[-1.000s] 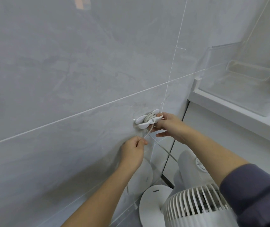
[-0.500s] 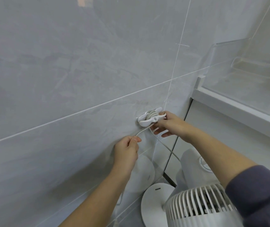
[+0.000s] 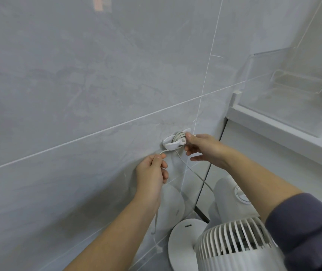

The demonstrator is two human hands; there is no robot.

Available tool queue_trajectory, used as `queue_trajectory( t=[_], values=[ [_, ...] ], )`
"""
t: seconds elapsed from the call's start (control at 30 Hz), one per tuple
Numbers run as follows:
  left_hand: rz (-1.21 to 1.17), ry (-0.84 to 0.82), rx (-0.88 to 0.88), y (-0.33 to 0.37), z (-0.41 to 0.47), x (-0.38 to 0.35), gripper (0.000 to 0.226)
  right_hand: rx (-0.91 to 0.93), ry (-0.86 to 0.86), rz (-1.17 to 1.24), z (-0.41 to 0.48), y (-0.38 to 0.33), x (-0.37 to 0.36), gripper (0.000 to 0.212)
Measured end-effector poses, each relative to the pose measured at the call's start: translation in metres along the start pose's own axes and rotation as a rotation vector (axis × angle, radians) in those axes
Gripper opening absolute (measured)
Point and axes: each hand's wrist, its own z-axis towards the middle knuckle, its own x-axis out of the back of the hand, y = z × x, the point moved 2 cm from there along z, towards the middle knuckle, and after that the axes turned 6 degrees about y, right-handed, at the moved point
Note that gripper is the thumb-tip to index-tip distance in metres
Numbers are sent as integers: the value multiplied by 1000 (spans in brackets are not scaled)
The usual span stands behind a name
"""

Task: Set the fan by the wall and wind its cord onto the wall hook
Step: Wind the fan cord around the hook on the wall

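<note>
Left hand (image 3: pixel 152 171) pinches the thin white cord (image 3: pixel 178 136) taut for another turn. Right hand (image 3: pixel 203 149) grips the white plastic wall hook (image 3: pixel 171 146), steadying the coils. The white slatted fan (image 3: pixel 232 245) stands below, by the grey tiled wall (image 3: pixel 78 85).

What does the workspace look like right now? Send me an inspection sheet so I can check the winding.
Surface: glossy grey tiled wall; the floor is mostly hidden.
Job's things: wall hook carries several turns of cord; the white fan stands close to the wall below it.
Clutter: nothing seen.
Hands: left hand grips the loose cord below and left of the hook; right hand pinches the hook's right end beside the coil.
Cables: one run slopes from the hook down towards the fan; the free part hangs below the left hand.
Surroundings: white ledge and clear shelf at the right.
</note>
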Motion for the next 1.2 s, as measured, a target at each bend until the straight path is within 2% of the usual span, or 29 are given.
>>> queue_trajectory(
  t=[0.13, 0.3, 0.43, 0.53, 0.6, 0.67, 0.73, 0.83, 0.9, 1.03, 1.1, 1.2],
  values=[
    [-6, 10, -6, 3, -3, -2, 23, -97, 81, -45, -2, 2, 4, 47],
    [-30, 9, 3, 7, -4, -5, 24, 8, 108, -88, 0, 0, 4, 37],
    [-48, -27, -95, 13, -6, -6, 25, 22, 119, -75, 0, 0, 4, 38],
    [-38, -43, -174, 19, -8, -8, 22, 21, 231, -129, -2, -1, 6, 43],
    [-6, -41, -210, 21, -10, -6, 18, 105, 372, -194, -2, -4, 8, 42],
    [21, -36, -229, 22, -11, -4, 19, 266, 496, -229, -3, -11, 10, 35],
    [18, -22, -227, 23, -11, -2, 23, 440, 475, -265, -7, -20, 4, 22],
    [6, -7, -222, 23, -11, 3, 26, 615, 337, -447, -15, -28, -9, 13],
    [16, -7, -236, 23, -10, 7, 27, 655, 319, -625, -19, -31, -14, 18],
    [12, -45, -268, 24, -14, 6, 29, 666, 431, -974, -23, -33, -23, 51],
    [7, -64, -270, 24, -16, 5, 29, 644, 484, -1025, -23, -34, -30, 52],
    [21, -91, -281, 25, -16, 7, 27, 650, 497, -980, -21, -34, -32, 42]
  ],
)
